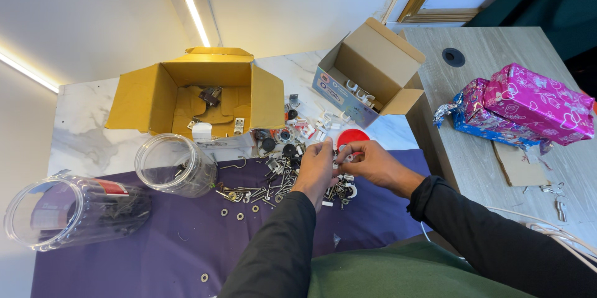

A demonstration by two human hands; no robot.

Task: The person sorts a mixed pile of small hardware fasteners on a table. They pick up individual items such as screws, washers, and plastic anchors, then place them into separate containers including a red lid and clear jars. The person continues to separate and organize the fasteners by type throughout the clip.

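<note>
My left hand [316,170] and my right hand [372,162] meet over a pile of small metal hardware [280,176]: screws, hooks, washers and clips spread on a purple cloth [155,242]. Both hands pinch one small white and metal piece [341,158] between their fingertips. A red round lid [352,137] lies just behind the hands. A few loose washers [239,214] lie apart from the pile, nearer to me.
An open yellow cardboard box [199,93] and an open brown box [370,74] stand behind the pile. Two clear plastic jars [177,164] [68,211] lie on their sides at left. Pink and blue wrapped parcels [528,108] rest on the wooden desk [472,149] at right.
</note>
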